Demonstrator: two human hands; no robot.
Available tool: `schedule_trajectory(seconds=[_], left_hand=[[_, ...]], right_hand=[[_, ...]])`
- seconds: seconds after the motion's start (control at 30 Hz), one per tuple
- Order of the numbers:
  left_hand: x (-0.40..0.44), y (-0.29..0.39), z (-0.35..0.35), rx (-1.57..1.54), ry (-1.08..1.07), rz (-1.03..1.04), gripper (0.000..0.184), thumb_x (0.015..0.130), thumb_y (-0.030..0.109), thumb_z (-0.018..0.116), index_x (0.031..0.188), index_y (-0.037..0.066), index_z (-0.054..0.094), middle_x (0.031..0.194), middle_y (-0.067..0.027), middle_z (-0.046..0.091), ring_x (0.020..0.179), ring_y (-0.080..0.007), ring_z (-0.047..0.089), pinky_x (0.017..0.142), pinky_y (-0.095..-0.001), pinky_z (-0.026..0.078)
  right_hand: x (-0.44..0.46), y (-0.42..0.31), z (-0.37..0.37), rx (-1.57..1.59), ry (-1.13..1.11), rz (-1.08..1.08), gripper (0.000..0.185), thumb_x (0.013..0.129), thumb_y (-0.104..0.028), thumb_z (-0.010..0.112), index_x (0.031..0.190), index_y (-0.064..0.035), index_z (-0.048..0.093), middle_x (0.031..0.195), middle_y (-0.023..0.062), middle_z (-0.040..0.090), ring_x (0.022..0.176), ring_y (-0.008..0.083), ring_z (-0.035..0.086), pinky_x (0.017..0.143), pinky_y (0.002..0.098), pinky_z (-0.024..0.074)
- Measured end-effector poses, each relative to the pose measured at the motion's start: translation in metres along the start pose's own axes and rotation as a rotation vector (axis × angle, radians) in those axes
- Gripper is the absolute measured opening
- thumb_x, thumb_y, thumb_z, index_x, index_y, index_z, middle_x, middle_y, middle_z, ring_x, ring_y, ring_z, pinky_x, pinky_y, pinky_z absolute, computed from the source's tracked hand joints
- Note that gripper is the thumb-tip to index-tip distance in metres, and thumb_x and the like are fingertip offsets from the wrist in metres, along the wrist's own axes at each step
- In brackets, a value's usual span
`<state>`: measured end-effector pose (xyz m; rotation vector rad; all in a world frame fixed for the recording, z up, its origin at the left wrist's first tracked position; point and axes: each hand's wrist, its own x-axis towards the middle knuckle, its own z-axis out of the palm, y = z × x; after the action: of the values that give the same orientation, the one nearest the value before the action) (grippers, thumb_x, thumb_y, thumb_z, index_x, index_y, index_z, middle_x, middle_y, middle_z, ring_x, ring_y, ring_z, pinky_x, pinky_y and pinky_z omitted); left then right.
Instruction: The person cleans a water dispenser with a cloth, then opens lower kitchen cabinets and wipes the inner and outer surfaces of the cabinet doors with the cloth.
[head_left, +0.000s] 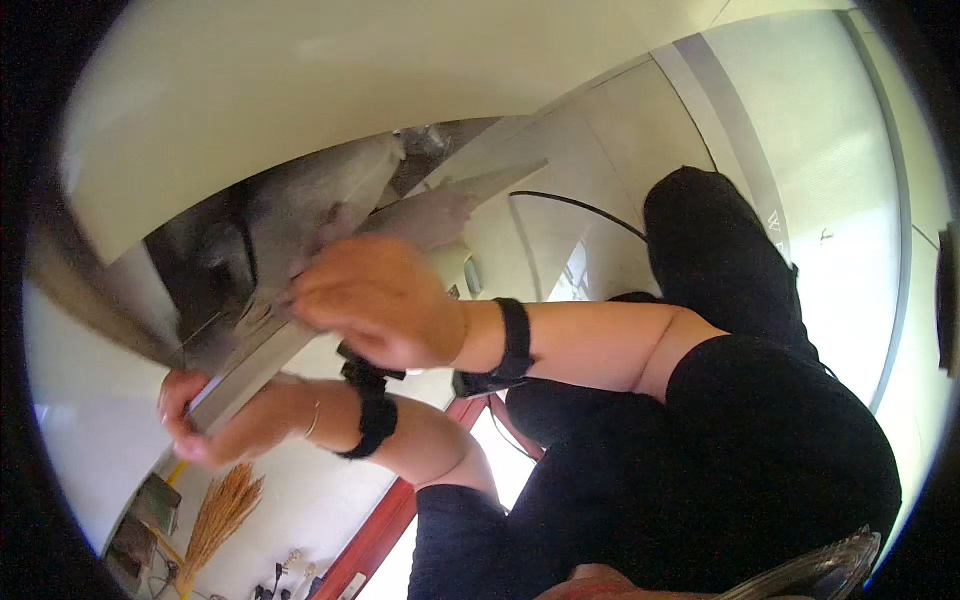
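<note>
A long, flat strip like a narrow board (265, 365), pale along its edge, runs slantwise through the middle of the view. My left hand (235, 415) is closed around its lower-left end, with the thumb and fingers on either side. Farther up the strip is my right hand (375, 300), fingers bent and pressed onto it; motion smears them, and part of the grip is hidden. Both wrists wear black straps. Behind the hands is a dark opening (205, 265) under a large pale panel (300, 80), with blurred greyish material inside.
A black cable (585, 205) curves over the pale floor tiles near my dark-clothed leg (710, 230). At lower left lies a straw broom (222, 515), with several plugs or cords (275, 582) near it. A reddish-brown frame (370, 545) crosses the bottom.
</note>
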<state>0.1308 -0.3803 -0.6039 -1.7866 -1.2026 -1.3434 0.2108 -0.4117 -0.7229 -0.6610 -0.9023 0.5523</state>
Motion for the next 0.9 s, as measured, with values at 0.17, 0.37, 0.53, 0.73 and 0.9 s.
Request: schedule_trajectory(seconds=[0.17,0.37,0.53,0.73,0.9], left_hand=[[0.023,-0.01,-0.011,-0.444,0.164,-0.148,0.037,0.085,0.033,0.035,0.064,0.007,0.051,0.059,-0.0055,0.049,0.058,-0.0203,0.049,0.058,-0.0316,0.044],[0.025,0.01,-0.015,-0.108,0.291,-0.028,0.043,0.089,0.044,0.035,0.074,0.007,0.05,0.066,-0.0045,0.048,0.062,-0.0174,0.047,0.063,-0.0289,0.038],[0.022,0.01,-0.022,-0.094,0.318,0.006,0.046,0.091,0.049,0.035,0.079,0.007,0.05,0.069,-0.0039,0.049,0.063,-0.0161,0.047,0.065,-0.0276,0.036],[0.018,-0.01,-0.039,-0.076,0.329,-0.003,0.043,0.089,0.046,0.037,0.076,0.008,0.051,0.068,-0.0038,0.051,0.061,-0.0163,0.048,0.062,-0.0281,0.038],[0.017,-0.017,-0.044,-0.043,0.279,0.019,0.04,0.087,0.044,0.039,0.074,0.009,0.053,0.067,-0.0037,0.052,0.06,-0.0165,0.049,0.06,-0.0284,0.039]], right_hand=[[-0.089,0.089,-0.063,-0.266,0.097,0.418,0.012,0.078,-0.002,0.054,0.086,-0.0068,0.059,0.086,0.0127,0.06,0.082,0.0298,0.057,0.07,0.037,0.0461],[-0.159,0.186,-0.137,-0.347,0.18,0.79,0.011,0.084,-0.01,0.052,0.092,-0.0043,0.058,0.087,0.0137,0.061,0.081,0.0312,0.059,0.071,0.0359,0.0471],[-0.191,0.236,-0.169,-0.476,0.194,0.889,0.012,0.088,-0.013,0.052,0.093,-0.005,0.058,0.074,0.0062,0.058,0.06,0.012,0.053,0.051,0.0274,0.0433],[-0.173,0.234,-0.155,-0.16,0.554,1.326,0.01,0.089,-0.014,0.048,0.089,-0.0057,0.054,0.071,0.0074,0.056,0.047,0.0159,0.048,0.039,0.032,0.0396],[-0.212,0.274,-0.197,-0.338,0.562,1.311,0.013,0.088,-0.013,0.049,0.094,-0.0032,0.052,0.074,0.0083,0.058,0.056,0.0181,0.053,0.045,0.031,0.0433]])
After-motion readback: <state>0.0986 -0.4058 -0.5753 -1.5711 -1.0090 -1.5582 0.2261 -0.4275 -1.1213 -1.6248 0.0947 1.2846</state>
